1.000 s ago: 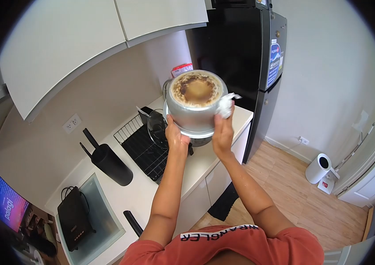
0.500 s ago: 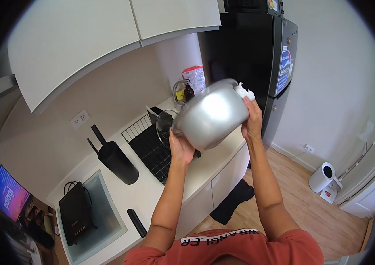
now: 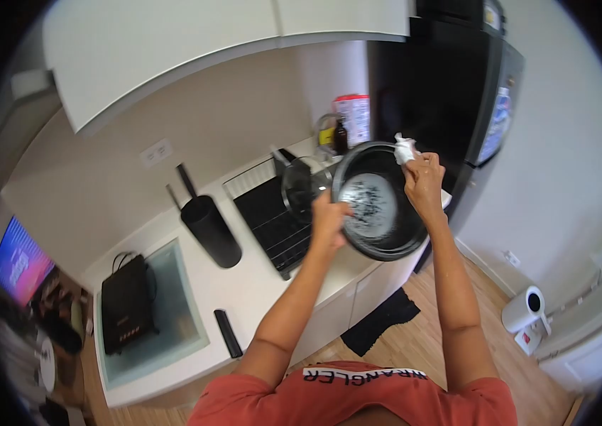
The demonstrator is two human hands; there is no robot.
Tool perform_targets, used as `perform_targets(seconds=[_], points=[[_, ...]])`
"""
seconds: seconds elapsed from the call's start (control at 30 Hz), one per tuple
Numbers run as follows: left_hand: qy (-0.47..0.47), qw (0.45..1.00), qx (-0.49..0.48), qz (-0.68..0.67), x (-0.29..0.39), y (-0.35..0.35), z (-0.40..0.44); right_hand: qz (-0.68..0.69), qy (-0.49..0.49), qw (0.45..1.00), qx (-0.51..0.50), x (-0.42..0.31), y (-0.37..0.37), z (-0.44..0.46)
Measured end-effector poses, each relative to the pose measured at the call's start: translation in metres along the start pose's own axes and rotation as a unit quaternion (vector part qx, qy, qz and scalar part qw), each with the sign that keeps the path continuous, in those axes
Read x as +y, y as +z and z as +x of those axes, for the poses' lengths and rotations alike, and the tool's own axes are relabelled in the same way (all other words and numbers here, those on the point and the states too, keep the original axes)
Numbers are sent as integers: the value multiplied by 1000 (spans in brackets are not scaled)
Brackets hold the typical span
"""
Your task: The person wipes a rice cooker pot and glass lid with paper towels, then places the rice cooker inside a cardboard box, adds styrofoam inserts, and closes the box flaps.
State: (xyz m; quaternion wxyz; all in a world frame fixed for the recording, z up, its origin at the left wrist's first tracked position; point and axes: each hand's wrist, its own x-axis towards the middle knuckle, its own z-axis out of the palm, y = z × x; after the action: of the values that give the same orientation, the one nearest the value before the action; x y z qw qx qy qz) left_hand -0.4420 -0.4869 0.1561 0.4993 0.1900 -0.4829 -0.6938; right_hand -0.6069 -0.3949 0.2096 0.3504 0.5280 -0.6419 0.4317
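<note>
Gloss is meeting matt around a dark-lined pot (image 3: 379,202).
Pot's base is showing pale and speckled, its wall dark and smooth. Clock from pot: one, white wad (image 3: 405,150) looking soft, crumpled, paper or cloth unclear; beyond, fridge (image 3: 429,92) gleaming smooth black; nine, lid (image 3: 302,190) looking clear, glassy, then holder (image 3: 212,233) looking matt black; six, mat (image 3: 382,324) looking rough, clothlike, over floor (image 3: 482,362) showing wood grain.

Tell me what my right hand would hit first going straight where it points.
Past the white wad and pot it holds, your right hand would probably meet the black fridge first, though depth is unclear.
</note>
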Motion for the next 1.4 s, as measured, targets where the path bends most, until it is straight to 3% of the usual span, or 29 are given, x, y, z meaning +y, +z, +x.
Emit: perform_targets(seconds=[0.03, 0.23, 0.3, 0.33, 0.43, 0.5, 0.53, 0.57, 0.63, 0.7, 0.77, 0.87, 0.97, 1.03, 1.17, 1.2, 1.23, 1.3, 1.4], points=[[-7, 999, 26, -44, 17, 19, -17, 13, -19, 1000, 8, -1, 19, -3], [11, 999, -20, 33, 19, 5, -23, 214, -70, 973, 50, -59, 46, -24], [24, 999, -14, 40, 26, -3, -24, 319, 42, 945, -65, -74, 48, -42], [25, 999, -25, 34, 26, -10, -22, 329, 37, 941, -71, -77, 48, -50], [26, 999, -37, 4, 29, -23, -20, 315, -64, 933, -164, -76, 51, -58], [-5, 1000, -9, -19, 33, -18, -28, 301, -188, 904, -238, -79, 54, -56], [3, 999, -16, 41, 46, -12, -37, 249, -282, 903, -207, -70, 68, -62], [30, 996, -7, 80, 40, -11, -36, 258, -287, 898, -210, -61, 80, -64], [74, 992, -30, 101, 32, -16, -32, 166, -228, 906, -315, -62, 93, -54], [139, 981, -33, 134, 29, -21, -31, 158, -233, 915, -290, -60, 98, -55], [180, 970, -41, 158, 29, -21, -32, -75, -305, 948, -59, -54, 108, -52], [165, 963, 53, 205, 35, -20, -43, -106, -218, 964, -106, -46, 94, -43], [158, 963, 63, 210, 49, -23, -48, -92, -177, 967, -157, -44, 78, -61], [144, 977, 38, 150, 48, -22, -48, -86, -129, 948, -278, -53, 68, -74], [94, 994, -3, 48, 35, -19, -48, 219, -17, 884, -412, -66, 55, -82], [83, 996, 1, 28, 32, -19, -47, 215, -4, 888, -407, -69, 56, -82], [41, 999, 22, -12, 31, -19, -46, 376, 104, 817, -425, -69, 56, -79], [63, 994, 44, -83, 28, -22, -42, 621, 327, 618, -354, -79, 37, -60], [42, 987, 16, -152, 24, -16, -44, 653, 337, 671, -103, -82, 28, -25]])
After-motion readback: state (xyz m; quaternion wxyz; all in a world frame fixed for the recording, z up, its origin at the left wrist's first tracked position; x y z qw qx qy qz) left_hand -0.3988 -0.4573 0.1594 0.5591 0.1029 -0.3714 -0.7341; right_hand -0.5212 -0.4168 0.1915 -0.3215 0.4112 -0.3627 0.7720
